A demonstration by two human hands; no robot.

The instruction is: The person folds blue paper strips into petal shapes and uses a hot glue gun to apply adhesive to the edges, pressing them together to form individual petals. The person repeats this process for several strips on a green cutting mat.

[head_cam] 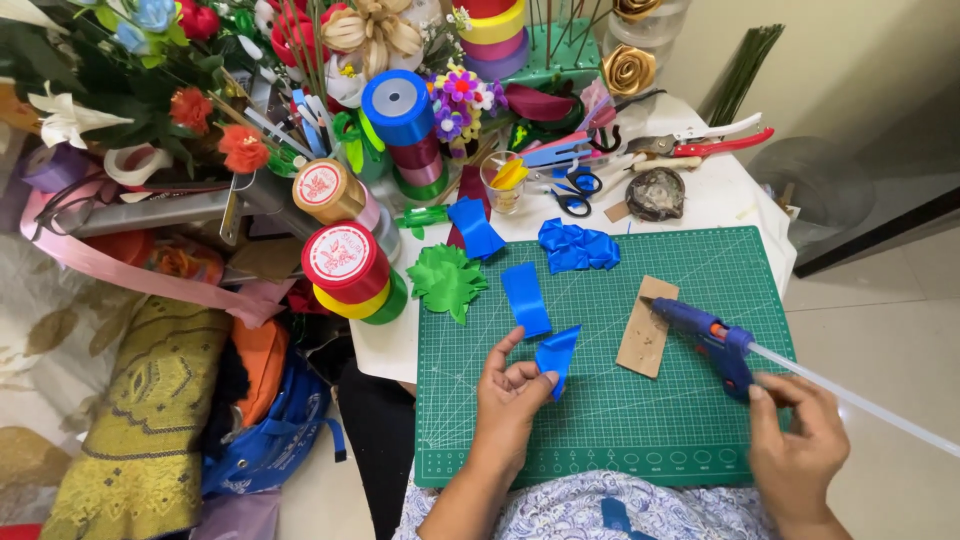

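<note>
View from above of a person seated at a small white table [735, 190] covered by a green cutting mat [620, 400].

The left hand [510, 395] is near the mat's near-left part, its fingers pinched together on a folded piece of blue ribbon [556, 352], which stands up just off the mat. The right hand [795, 440] is at the near right, its grip closed around the handle of a blue glue gun [712, 340]. The gun's nozzle points left and rests over a brown cardboard scrap [645, 327], and a clear glue stick [860, 400] juts out right, past the mat's edge.

Just beyond the folded piece lie a flat blue ribbon strip [525, 298], a heap of folded blue petals [577, 245] and a green ribbon flower [446, 280].

Likely risks: the nozzle is near the left fingers, so a burn or a glue drip onto skin or the mat seems possible when the two come together. The long glue stick could catch on the lap or swing wide off the table's right edge.

Open room: the mat's middle and near strip are bare and give the hands space. The far edge is crowded with scissors [575, 192], red-handled cutters [715, 140] and a small cup [503, 182]. The left edge is hemmed by stacked ribbon spools [345, 265], close enough to be knocked by the left elbow.
</note>
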